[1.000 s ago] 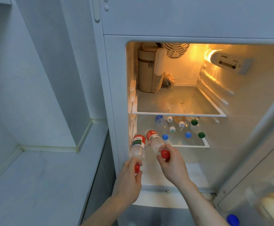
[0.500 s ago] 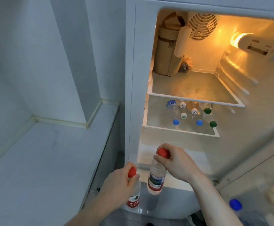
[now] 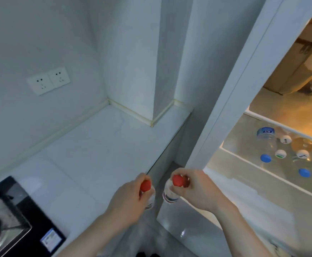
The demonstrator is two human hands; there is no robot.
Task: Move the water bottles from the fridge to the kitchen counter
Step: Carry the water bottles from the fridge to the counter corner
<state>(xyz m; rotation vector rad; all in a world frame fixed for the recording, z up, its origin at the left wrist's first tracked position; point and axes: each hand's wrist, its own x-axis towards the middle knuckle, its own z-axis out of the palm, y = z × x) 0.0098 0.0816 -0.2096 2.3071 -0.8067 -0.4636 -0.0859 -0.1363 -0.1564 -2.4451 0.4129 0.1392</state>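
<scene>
The person's left hand (image 3: 127,197) held a clear plastic water bottle with a red screw cap (image 3: 145,186) by its neck, fingers (image 3: 137,179) curled round just under the cap, and the right hand (image 3: 194,188) pinched a second clear red-capped bottle (image 3: 177,180) the same way. Both bottles hung upright and close together, over the dark gap between the white marble-patterned bench (image 3: 88,156) and the open white fridge (image 3: 231,101), neither yet over the bench nor touching it.

The chief risk looked to be the grip itself: a bottle carried only by its neck could swing, and a chilled one might be wet (nothing in the view settled that), so it could slip and drop into the gap or onto the floor. The left bottle hung right beside the bench's front edge and could knock against it if brought across too low. The two bottles were near enough to clash in transit. Set down tilted, a tall narrow bottle would probably topple and roll toward the black glass-topped appliance (image 3: 12,216) at the bench's near left.

Several more bottles with blue, white and green caps (image 3: 274,149) lay on the fridge's lower glass shelf (image 3: 262,169), and the door stood open, so cold air was probably escaping meanwhile.
</scene>
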